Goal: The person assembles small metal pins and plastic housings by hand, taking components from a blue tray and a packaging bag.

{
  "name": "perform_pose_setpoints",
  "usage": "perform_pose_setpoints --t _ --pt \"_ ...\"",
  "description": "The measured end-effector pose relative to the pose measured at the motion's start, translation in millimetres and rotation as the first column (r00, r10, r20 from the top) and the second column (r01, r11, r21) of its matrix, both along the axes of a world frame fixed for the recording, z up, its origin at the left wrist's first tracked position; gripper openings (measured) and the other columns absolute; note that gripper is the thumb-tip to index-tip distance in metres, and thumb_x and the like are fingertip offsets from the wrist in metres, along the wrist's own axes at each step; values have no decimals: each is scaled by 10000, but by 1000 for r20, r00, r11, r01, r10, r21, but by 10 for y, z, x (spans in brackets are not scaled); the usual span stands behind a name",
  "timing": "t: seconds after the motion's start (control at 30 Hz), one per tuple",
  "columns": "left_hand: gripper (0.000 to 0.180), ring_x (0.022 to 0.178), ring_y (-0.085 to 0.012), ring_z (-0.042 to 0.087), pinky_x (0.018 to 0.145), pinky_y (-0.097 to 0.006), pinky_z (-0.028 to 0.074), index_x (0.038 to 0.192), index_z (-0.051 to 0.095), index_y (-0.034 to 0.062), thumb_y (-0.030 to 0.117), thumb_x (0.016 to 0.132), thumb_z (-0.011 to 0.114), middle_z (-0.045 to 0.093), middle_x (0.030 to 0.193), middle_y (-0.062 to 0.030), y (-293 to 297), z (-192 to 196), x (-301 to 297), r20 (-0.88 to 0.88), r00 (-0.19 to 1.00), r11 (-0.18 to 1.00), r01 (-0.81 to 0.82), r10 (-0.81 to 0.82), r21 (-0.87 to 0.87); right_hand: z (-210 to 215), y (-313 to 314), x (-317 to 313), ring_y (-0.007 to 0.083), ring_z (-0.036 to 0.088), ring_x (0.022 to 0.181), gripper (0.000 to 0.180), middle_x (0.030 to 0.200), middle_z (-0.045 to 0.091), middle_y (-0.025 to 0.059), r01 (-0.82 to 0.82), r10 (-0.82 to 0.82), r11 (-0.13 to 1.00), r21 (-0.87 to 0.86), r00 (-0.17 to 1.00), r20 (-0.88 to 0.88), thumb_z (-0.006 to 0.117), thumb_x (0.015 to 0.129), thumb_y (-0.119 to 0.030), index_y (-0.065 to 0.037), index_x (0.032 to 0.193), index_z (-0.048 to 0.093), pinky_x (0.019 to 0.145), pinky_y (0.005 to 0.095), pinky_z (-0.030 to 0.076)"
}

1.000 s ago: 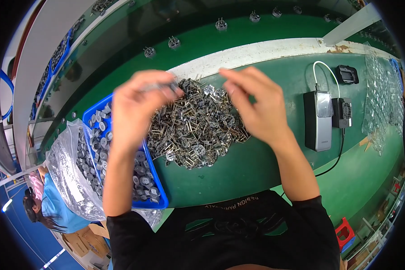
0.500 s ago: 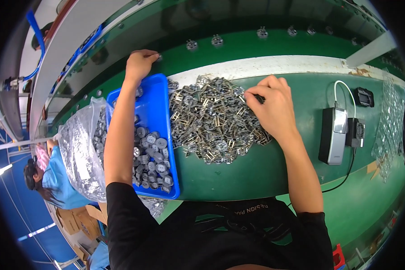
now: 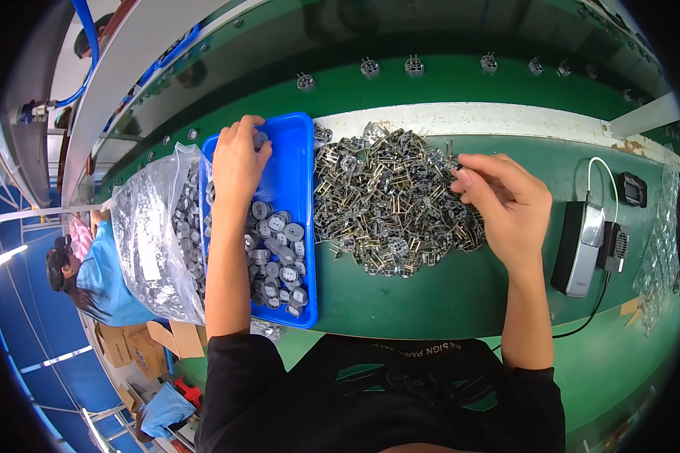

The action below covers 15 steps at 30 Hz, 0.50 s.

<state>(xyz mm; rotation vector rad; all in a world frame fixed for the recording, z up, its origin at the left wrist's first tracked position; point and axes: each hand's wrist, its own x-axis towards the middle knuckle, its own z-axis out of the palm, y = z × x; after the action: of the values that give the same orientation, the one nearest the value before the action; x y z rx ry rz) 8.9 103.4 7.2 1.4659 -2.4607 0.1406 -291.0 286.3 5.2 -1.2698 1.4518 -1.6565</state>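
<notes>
Head view looks down on a green workbench (image 3: pixel 446 302) where a person sorts small metal parts. The left hand (image 3: pixel 238 162) reaches into the far end of a blue tray (image 3: pixel 298 151), its fingers curled around a small round grey part (image 3: pixel 260 139) that it holds just above the bare tray floor. The right hand (image 3: pixel 506 200) rests at the right edge of a heap of silvery pronged pieces (image 3: pixel 389 200) lying loose on the bench; thumb and forefinger are pinched together at the heap's edge, but whether they have hold of a piece cannot be told from here.

Judging by how things lie, the work is somewhere in its middle. The near half of the tray already carries a layer of round grey parts (image 3: pixel 279 260), while its far half is mostly bare, and the heap is large, so plenty looks left to handle. A clear plastic bag (image 3: pixel 155 234) with more grey parts sits just beside the tray on its left.

Both forearms come up from the lower edge, the left stretched straight along the tray, the right bent inward at the wrist. A black and silver device (image 3: pixel 578 249) with a cable lies to the right, well apart from the heap
</notes>
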Motion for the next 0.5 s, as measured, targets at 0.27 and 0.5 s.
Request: perform_pose_setpoints --t 0.27,0.5 --pt "354 858 -287 629 811 -399 518 1098 674 56 7 751 725 694 936 -110 222 44 -64 -152 986 976 95 -65 196 -54 10 -64 91 631 761 227 918 661 65 -95 83 995 29 957 277 692 854 62 39 1079 677 663 209 513" --pt "196 867 -143 635 773 -248 514 1031 689 -34 -47 836 708 638 1022 -89 700 247 -250 -835 529 754 484 153 444 -46 35 -18 50 581 726 196 885 652 16 -135 106 986 96 960 259 676 862 49 6 1053 675 661 200 483"
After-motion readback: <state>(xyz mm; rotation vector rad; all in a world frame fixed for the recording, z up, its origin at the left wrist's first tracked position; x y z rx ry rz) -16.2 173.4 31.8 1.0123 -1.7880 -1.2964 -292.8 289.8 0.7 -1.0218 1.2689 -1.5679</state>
